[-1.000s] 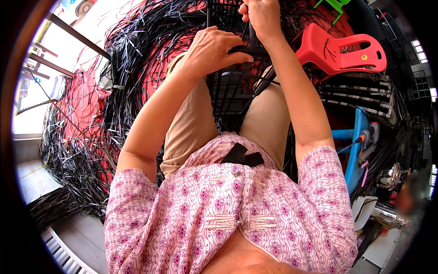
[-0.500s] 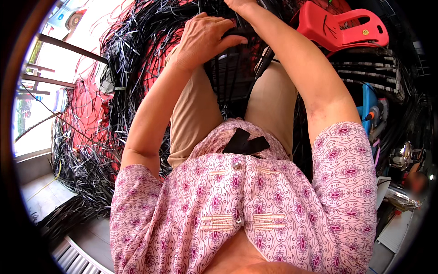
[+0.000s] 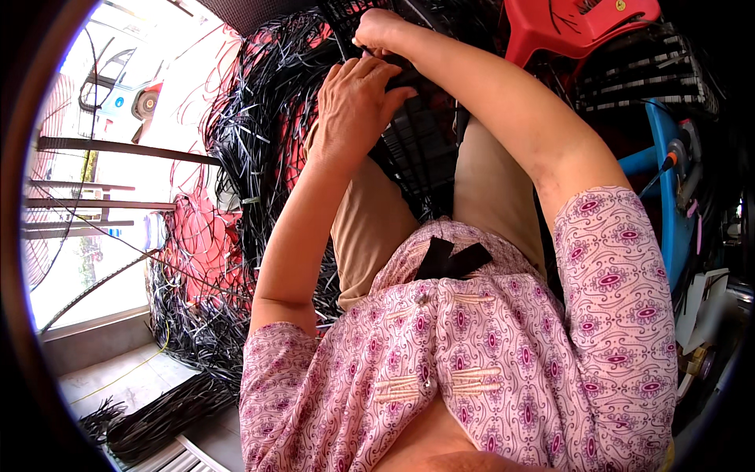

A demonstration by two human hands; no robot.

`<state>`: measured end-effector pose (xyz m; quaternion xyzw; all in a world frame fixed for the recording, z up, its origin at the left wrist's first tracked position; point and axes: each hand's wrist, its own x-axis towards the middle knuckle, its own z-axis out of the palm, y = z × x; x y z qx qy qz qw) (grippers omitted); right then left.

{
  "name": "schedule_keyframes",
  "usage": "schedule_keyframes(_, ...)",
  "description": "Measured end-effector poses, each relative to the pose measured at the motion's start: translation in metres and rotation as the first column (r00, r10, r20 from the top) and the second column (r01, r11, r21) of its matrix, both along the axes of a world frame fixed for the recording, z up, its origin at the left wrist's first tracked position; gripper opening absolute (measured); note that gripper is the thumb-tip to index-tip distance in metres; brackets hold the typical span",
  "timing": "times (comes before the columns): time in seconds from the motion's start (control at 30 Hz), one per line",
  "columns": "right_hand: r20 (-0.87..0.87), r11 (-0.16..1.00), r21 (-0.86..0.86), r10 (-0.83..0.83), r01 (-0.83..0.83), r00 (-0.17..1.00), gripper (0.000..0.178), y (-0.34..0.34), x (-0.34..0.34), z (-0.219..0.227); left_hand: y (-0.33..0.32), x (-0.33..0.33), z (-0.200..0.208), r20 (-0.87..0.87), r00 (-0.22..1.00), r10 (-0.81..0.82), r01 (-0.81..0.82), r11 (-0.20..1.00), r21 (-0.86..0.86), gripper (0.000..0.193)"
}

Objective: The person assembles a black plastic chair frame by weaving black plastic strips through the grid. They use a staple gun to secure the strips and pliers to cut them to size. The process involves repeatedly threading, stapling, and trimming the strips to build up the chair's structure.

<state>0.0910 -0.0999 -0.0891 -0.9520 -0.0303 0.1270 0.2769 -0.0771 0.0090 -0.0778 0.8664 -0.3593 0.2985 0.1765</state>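
The black basket (image 3: 421, 135) is at 12 o'clock between the legs (image 3: 373, 224) — probably light, springy and slick, best held by its edge. At its 10 o'clock, the left hand (image 3: 354, 102) lies thumb apart from fingers; at 11, the right hand (image 3: 381, 33) is curled — cannot tell what either pinches

1. Right hand (image 3: 381, 30): fingertips partly hidden; anything between them too small to tell.
2. Black lattice (image 3: 414, 140): far edge cut off, part hidden by left hand (image 3: 352, 102).
3. Red chair (image 3: 543, 33): far part cut off.
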Motion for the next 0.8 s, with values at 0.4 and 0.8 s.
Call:
schedule_keyframes(0.4,0.381,0.685,0.721,-0.267,-0.104,0.885,0.029,-0.085,-0.2,0.016,-0.002,0.025,0.024,-0.73,0.683,0.011,0.011,1.0,0.025,0.042)
schedule_keyframes(0.8,0.307,0.702,0.702,-0.143,-0.122,0.941,0.03,-0.073,-0.19,-0.084,0.002,0.031,0.015,-0.771,0.629,-0.097,0.058,0.995,-0.078,0.022)
